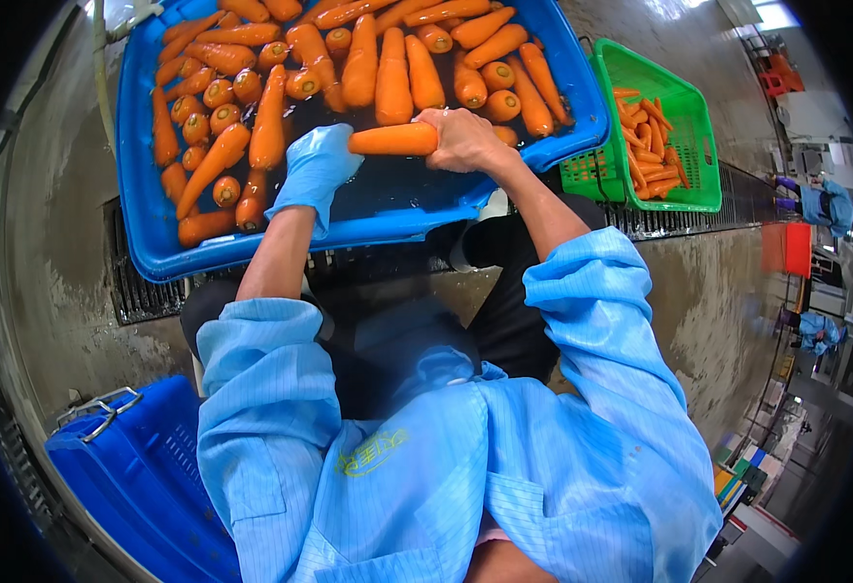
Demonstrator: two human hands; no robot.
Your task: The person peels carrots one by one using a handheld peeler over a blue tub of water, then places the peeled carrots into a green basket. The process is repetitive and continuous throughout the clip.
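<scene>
Between my two hands, one orange carrot [396, 139] lies level over the near part of a blue plastic tub [368, 232]. My left hand [321, 166], in a light blue disposable glove, grips its left end. Bare fingers of my right hand [464, 140] close around its right end; any tool in that hand is hidden. Dark water [397, 191] fills the tub below. Many loose carrots [391, 80] float or lie in the water beyond my hands and to their left. The tub's near rim looks broken and dips at the right.
A green plastic crate [711, 157] holding carrots [649, 146] stands right of the tub. An upturned or tilted blue crate [135, 466] with metal handles is at lower left. A floor drain grate [131, 270] runs under the tub. Two people [827, 208] in blue are far right.
</scene>
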